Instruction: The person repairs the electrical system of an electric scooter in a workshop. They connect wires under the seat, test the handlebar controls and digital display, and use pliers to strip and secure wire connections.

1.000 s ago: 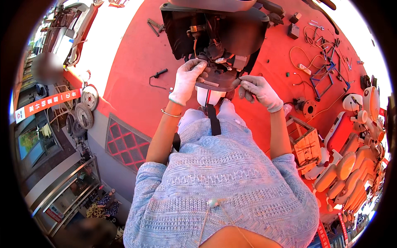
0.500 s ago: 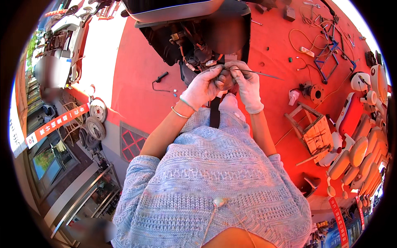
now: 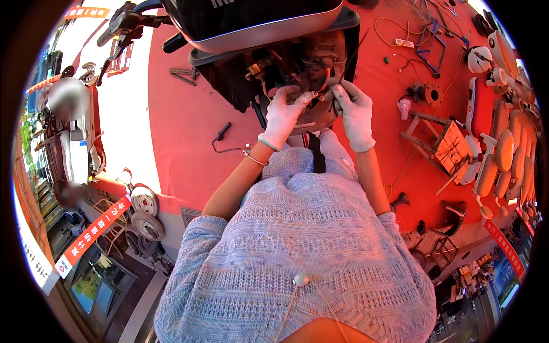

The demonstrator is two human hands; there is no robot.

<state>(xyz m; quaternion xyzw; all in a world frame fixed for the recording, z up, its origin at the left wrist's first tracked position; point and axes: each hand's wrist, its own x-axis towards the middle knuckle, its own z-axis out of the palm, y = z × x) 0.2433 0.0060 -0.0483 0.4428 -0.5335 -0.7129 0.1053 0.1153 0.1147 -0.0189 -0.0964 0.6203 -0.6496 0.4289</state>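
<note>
In front of me is the opened front of a scooter (image 3: pixel 269 34), black with a silver trim, its wiring and inner parts exposed. My left hand (image 3: pixel 283 117), in a white glove with dirty fingertips, is closed in a pinch on a small wire connector (image 3: pixel 313 96) with thin wires. Close to its right, my right hand (image 3: pixel 355 114), gloved the same way, has thumb and fingers closed around a thin dark rod (image 3: pixel 355 52) that points up and away. The rod's lower end is hidden by the fingers and wires.
A black handle grip with a cord (image 3: pixel 224 131) lies on the red floor at left. Rightward are a wooden stool (image 3: pixel 449 148), a round metal hub (image 3: pixel 430 93), a blue metal frame (image 3: pixel 432 51) and many seats (image 3: pixel 503 151). Wheels (image 3: pixel 146 200) lean at the left.
My hands have moved slightly apart, reaching into the scooter's wiring. The thin rod has swung from pointing right to pointing up. The view has shifted, with the scooter front now filling more of it.
</note>
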